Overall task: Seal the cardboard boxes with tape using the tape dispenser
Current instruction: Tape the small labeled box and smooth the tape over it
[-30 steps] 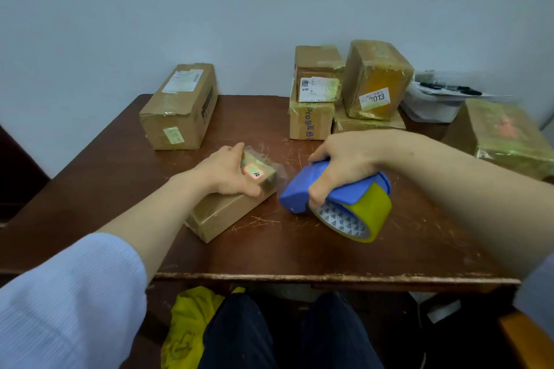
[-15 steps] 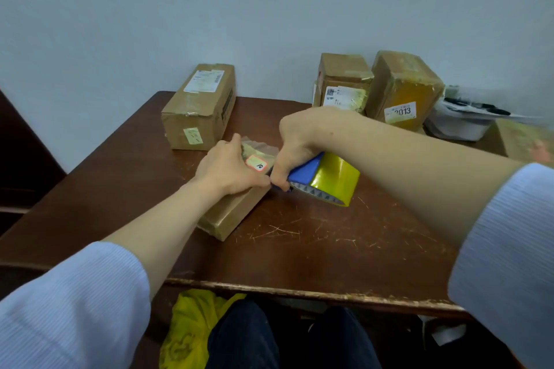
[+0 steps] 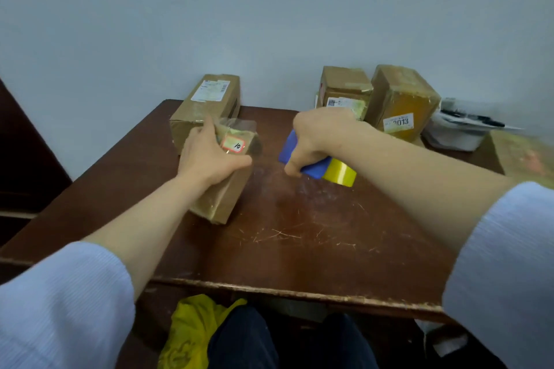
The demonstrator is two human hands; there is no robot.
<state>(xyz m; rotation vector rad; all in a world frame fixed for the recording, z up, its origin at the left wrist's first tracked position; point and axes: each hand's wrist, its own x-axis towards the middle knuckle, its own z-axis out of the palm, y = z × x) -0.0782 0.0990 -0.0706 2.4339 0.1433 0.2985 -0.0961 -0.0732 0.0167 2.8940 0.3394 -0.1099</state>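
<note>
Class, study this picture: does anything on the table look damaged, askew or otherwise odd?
Yes. The dark brown wooden table is scratched pale near its middle, and its front edge is chipped. The small brown cardboard box under the left hand lies askew to that edge, with loose clear tape sticking up at its far end.

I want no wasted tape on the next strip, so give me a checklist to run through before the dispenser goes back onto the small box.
1. Small brown cardboard box with the red-edged sticker held down: ok, the left hand grips its far end.
2. Blue tape dispenser with the yellow roll in hand: ok, the right hand is closed round its handle.
3. Dispenser touching the box: not ok, there is a gap between them.
4. Clear tape flap at the box's far end pressed flat: not ok, it stands up loose.
5. Free tape end ready at the blade: cannot tell, hidden.
6. Bare dark wooden table beside the box: ok.
</note>
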